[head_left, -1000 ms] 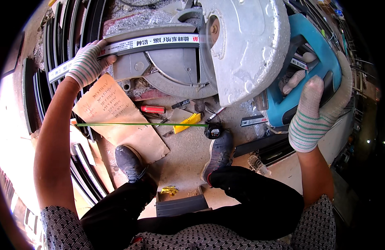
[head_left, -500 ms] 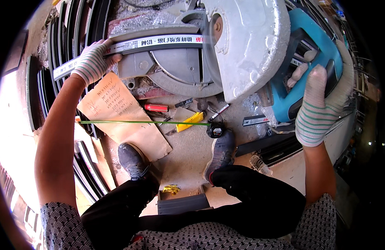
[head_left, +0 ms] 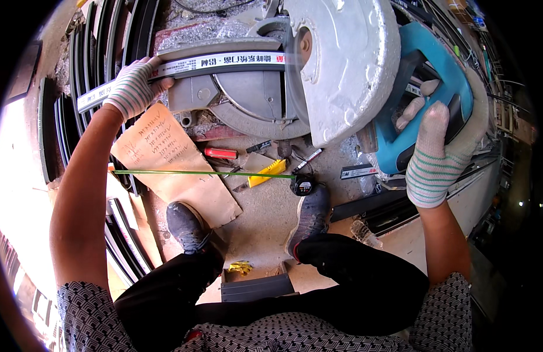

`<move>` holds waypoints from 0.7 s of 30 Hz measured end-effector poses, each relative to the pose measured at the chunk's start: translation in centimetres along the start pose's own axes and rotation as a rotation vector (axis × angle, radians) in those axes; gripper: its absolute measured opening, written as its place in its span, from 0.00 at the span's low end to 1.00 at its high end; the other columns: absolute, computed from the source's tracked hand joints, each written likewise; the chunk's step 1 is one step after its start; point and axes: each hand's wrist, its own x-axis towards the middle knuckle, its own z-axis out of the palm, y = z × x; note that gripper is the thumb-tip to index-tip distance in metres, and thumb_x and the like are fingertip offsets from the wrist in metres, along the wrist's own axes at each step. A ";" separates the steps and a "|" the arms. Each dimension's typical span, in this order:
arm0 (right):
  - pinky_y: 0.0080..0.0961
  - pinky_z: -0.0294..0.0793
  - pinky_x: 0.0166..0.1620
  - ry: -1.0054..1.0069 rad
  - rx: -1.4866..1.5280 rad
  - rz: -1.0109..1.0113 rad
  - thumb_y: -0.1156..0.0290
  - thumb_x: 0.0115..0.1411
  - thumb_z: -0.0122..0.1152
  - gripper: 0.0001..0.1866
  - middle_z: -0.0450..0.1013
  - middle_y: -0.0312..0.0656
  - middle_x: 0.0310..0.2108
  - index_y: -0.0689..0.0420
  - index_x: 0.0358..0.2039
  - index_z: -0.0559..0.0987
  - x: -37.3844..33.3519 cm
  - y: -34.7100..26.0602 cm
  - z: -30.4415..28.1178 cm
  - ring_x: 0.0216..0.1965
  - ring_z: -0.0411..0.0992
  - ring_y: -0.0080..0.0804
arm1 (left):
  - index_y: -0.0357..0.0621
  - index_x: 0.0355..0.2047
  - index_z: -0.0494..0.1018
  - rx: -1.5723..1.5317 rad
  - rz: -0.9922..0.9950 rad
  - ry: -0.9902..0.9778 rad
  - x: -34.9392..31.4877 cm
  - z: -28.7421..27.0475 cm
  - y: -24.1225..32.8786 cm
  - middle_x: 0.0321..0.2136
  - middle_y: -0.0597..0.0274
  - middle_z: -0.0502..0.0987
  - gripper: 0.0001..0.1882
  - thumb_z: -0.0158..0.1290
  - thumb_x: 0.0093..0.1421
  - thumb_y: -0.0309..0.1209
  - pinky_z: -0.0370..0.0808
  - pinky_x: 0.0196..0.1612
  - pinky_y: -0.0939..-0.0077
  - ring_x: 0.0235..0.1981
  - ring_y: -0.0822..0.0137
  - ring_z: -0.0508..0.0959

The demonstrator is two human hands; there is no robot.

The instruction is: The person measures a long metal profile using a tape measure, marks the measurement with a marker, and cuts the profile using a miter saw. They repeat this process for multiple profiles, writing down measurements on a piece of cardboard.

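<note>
Before us stands the saw [head_left: 327, 88], the bar [head_left: 224, 63] across its base [head_left: 242, 94], left of the guard [head_left: 356, 56]. Our left hand [head_left: 133, 91] is on the bar, our right hand [head_left: 439, 155] at the handle [head_left: 395, 154], right of the guard. Nearer us, left to right, lie card [head_left: 169, 154], knife [head_left: 268, 172] and tape [head_left: 303, 185].

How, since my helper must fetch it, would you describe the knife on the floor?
Find the big saw, then the floor between it and the shoes. There, the knife lies slanted between a red handle and a black tape measure. Its body is yellow, unlike either neighbour.
</note>
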 end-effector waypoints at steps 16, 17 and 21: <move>0.24 0.79 0.31 -0.013 0.004 0.000 0.63 0.70 0.59 0.35 0.73 0.45 0.43 0.59 0.70 0.54 -0.4 0.1 0.0 0.27 0.73 0.25 | 0.38 0.51 0.73 -0.015 -0.022 -0.019 0.1 0.2 -0.4 0.39 0.52 0.76 0.23 0.65 0.60 0.37 0.74 0.47 0.61 0.40 0.51 0.76; 0.24 0.79 0.31 -0.013 0.007 0.005 0.63 0.70 0.59 0.35 0.73 0.45 0.43 0.59 0.70 0.54 -0.4 0.1 0.1 0.27 0.73 0.25 | 0.38 0.51 0.73 -0.010 -0.021 -0.019 0.1 0.2 -0.4 0.39 0.51 0.76 0.23 0.65 0.60 0.37 0.74 0.47 0.61 0.40 0.51 0.76; 0.24 0.79 0.31 -0.013 0.004 0.005 0.62 0.70 0.59 0.36 0.73 0.45 0.43 0.59 0.70 0.54 -0.5 0.2 0.0 0.27 0.73 0.25 | 0.38 0.51 0.73 0.008 -0.009 -0.015 0.1 0.1 -0.2 0.39 0.51 0.76 0.23 0.65 0.60 0.38 0.74 0.46 0.61 0.40 0.51 0.76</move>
